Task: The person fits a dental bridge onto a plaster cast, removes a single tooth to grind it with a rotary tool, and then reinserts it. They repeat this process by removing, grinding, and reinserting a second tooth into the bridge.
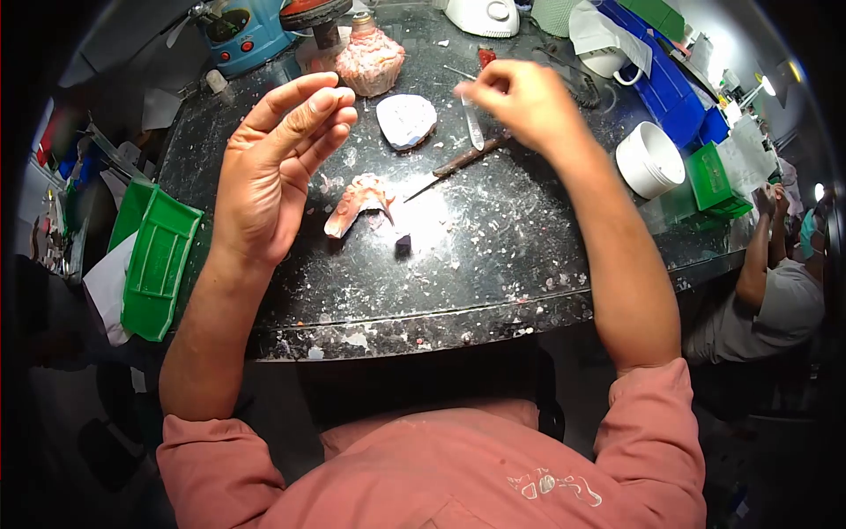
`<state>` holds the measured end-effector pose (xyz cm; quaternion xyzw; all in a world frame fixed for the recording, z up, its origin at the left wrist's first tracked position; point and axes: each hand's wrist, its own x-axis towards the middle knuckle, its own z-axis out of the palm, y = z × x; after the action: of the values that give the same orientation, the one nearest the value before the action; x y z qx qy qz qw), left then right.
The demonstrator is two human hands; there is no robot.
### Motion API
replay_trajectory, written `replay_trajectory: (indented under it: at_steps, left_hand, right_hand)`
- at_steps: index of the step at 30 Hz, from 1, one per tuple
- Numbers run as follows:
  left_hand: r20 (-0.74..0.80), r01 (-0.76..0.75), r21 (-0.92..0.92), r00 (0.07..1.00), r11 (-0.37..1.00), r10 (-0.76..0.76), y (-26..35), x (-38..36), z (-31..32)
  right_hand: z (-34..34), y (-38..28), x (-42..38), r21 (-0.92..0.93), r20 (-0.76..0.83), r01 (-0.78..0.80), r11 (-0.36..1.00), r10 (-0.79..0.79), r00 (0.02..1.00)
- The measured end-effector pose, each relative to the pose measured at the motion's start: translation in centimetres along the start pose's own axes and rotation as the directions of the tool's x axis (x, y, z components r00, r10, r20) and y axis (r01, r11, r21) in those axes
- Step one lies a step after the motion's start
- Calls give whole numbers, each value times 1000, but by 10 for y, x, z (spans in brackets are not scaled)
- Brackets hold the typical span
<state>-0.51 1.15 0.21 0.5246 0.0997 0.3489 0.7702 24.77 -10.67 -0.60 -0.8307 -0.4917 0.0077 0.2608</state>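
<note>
My left hand [273, 167] is raised over the left of the dark worktop, thumb and fingertips together; anything between them is too small to make out. At the back right, the thumb and index finger of my right hand [533, 106] close at the upper end of a flat metal tool [473, 126]. Below that tool lies a dark-handled pointed knife [467, 160]. A pink-and-cream dental arch model [359, 204] sits right of my left wrist, with a small dark block [403, 245] beside it. Between my hands is a white plaster piece [407, 121].
Behind stand a lumpy pink-coated burner [370, 63] and a blue machine [243, 37]. A white tub [650, 160], a green bin [718, 182] and a blue tray [674, 106] are at the right. Another green bin [160, 264] stands left. A co-worker [767, 295] is at far right.
</note>
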Motion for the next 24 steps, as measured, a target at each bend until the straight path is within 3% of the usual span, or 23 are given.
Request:
replay_trajectory:
  at_steps: [1,2,5,8,10,11,12,14,16,17,18,20,24]
  left_hand:
    - [3,-11,3,1000,1000,11,-2,0,1]
    - [8,-11,9,1000,1000,11,-3,-1,1]
    - [36,16,-33,999,999,-15,-4,1,-5]
    - [65,73,-102,996,992,-67,-3,0,-6]
    - [75,90,-94,994,991,-83,-2,-2,-3]
    - [72,94,-96,994,991,-87,0,-2,-1]
    - [66,101,-97,993,990,-94,0,-3,0]
    - [79,84,-120,994,989,-75,-1,-3,-2]
    - [98,65,-140,994,988,-51,-1,-2,-2]
    - [99,50,-131,994,990,-37,-1,-2,-2]
    - [100,36,-123,995,992,-23,-1,-3,-2]
    - [108,21,-123,994,992,-8,-2,-3,-2]
    - [130,13,-144,992,990,6,-3,-6,0]
  right_hand:
    - [-1,-11,-3,-27,137,-105,994,107,985]
    - [7,-7,-2,-104,99,-44,994,54,994]
    - [12,-2,3,-51,52,-16,999,19,998]
    - [10,-1,0,128,-164,48,991,-26,986]
    - [1,0,0,400,-233,164,902,-73,970]
    - [-2,-12,1,741,-242,286,608,-155,958]
    - [-13,-20,-8,900,-157,175,399,-76,985]
    - [-23,-41,-18,979,-127,107,-175,-111,986]
    - [-19,-51,-27,957,-171,111,-268,-214,962]
    - [-17,-59,-36,987,-144,127,-101,-182,973]
    - [-9,-65,-42,980,-201,196,-47,-156,967]
    - [-2,-57,-46,939,-281,322,118,-274,920]
    - [-7,-80,-60,925,-304,352,139,-283,910]
